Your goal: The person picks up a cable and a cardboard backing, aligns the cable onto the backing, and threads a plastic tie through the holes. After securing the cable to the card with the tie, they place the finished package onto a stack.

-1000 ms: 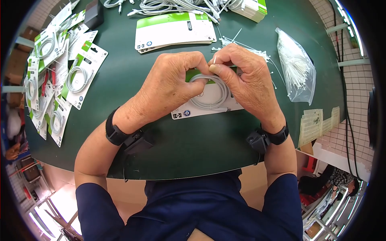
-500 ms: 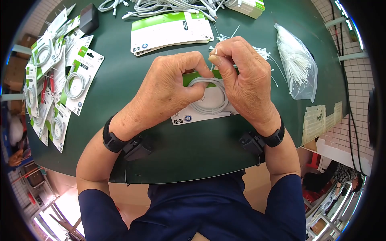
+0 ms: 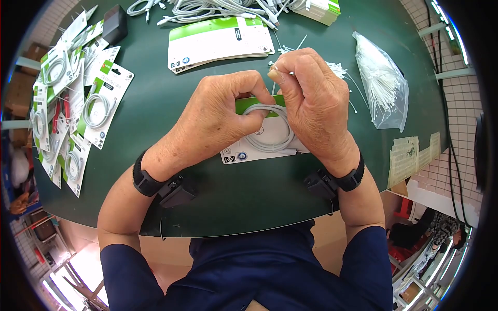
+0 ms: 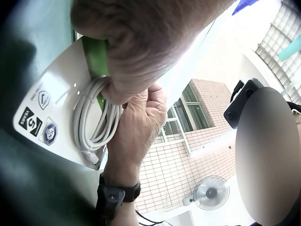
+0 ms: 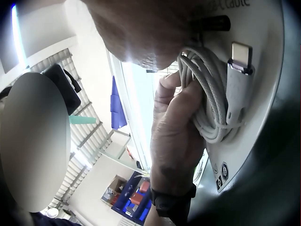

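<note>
A coiled white cable (image 3: 271, 147) lies against a white and green card (image 3: 237, 151) in front of the person. The left hand (image 3: 220, 111) curls its thumb and forefinger round the coil's upper left part and the card's edge. Above the coil, the right hand (image 3: 317, 103) pinches a thin white tie between thumb and forefinger; its strip (image 3: 274, 89) runs down to the card. In the right wrist view, the cable's metal plug (image 5: 241, 55) lies along the card beside the coil (image 5: 214, 94). The tie's path behind the card is hidden.
Carded cables (image 3: 96, 111) are heaped at the left beside a black object (image 3: 114, 24). Stacked cards (image 3: 218, 46) and loose cables (image 3: 207, 9) lie beyond the hands. A bag of white ties (image 3: 381, 85) is at the right, loose ties (image 3: 338, 70) nearer the middle.
The right hand has moved slightly up and away from the left fingertips, still pinching the tie, and has turned a little. The left hand keeps its hold on the coil.
</note>
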The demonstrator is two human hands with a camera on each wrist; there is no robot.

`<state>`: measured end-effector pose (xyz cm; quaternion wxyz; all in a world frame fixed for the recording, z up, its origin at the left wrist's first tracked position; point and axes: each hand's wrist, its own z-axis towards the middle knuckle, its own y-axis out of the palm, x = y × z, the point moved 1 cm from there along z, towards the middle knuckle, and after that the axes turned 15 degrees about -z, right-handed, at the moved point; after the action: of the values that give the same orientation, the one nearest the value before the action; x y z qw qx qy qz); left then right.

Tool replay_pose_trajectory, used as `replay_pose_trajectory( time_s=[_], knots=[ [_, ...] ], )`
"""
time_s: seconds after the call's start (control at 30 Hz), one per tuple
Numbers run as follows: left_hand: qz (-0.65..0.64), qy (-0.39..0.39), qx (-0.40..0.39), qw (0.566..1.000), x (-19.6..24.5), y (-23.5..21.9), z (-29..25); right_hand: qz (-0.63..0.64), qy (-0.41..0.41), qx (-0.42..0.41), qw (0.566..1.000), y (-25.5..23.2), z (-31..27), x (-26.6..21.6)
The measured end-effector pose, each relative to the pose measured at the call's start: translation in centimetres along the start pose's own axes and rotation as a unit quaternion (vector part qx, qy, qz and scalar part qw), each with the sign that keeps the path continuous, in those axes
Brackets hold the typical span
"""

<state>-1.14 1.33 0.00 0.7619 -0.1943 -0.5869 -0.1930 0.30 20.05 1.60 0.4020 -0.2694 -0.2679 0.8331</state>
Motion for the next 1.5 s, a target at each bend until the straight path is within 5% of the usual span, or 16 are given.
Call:
replay_pose_trajectory(
  time_s=[0.6,0.83,0.97,1.37,1.5],
  knots=[
    [-0.01,-0.01,-0.005,1.0,0.4,0.6,-0.2,-0.025,-0.002,0.005,1.0,0.0,-0.1,-0.1],
    [-0.003,-0.025,0.002,1.0,0.1,0.1,-0.2,0.138,0.102,-0.089,0.981,-1.2,0.3,-0.2],
    [-0.069,-0.026,0.011,0.997,-0.3,0.2,-0.2,0.112,0.036,-0.102,0.988,-1.5,0.4,0.4],
    [-0.038,-0.048,-0.007,0.998,-0.1,-0.2,-0.1,0.123,0.118,-0.167,0.971,-2.8,0.3,-0.6],
    [-0.052,-0.053,0.001,0.997,0.3,-0.1,0.0,0.112,0.058,-0.165,0.978,-2.8,0.3,-0.8]
  ],
)
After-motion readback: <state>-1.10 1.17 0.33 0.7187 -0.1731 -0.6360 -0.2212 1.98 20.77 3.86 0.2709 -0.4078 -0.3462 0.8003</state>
